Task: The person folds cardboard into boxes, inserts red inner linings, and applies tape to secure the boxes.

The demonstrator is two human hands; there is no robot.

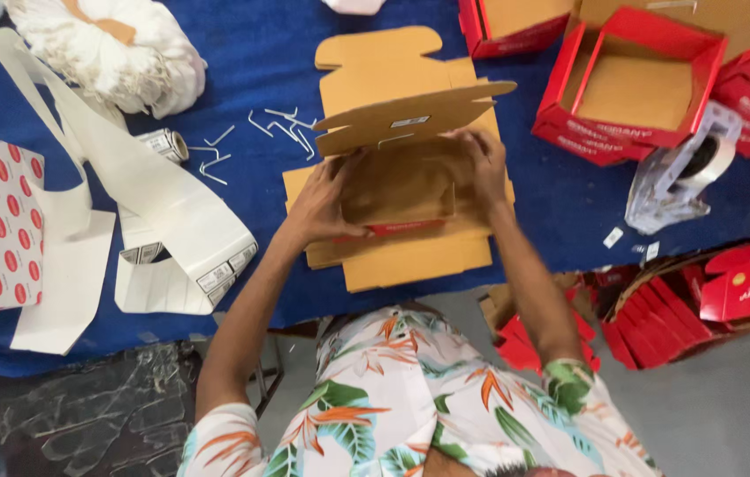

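Observation:
A flat-cut cardboard box (pixel 401 190), brown inside and red outside, lies half folded on the blue table (pixel 260 62). My left hand (pixel 322 203) presses its left wall upward. My right hand (pixel 485 168) grips the right wall. The lid flap (pixel 410 119) stands raised at the back, with a small white label on it. A strip of the red outer face shows at the box's near edge.
Folded red boxes (pixel 631 84) stand at the far right, with a tape dispenser (pixel 684 172) beside them. Flat red boxes (pixel 728 291) are stacked at the lower right. White label strips (pixel 163 221), a bundle of white tags (pixel 110 49) and a dotted box (pixel 3 221) lie left.

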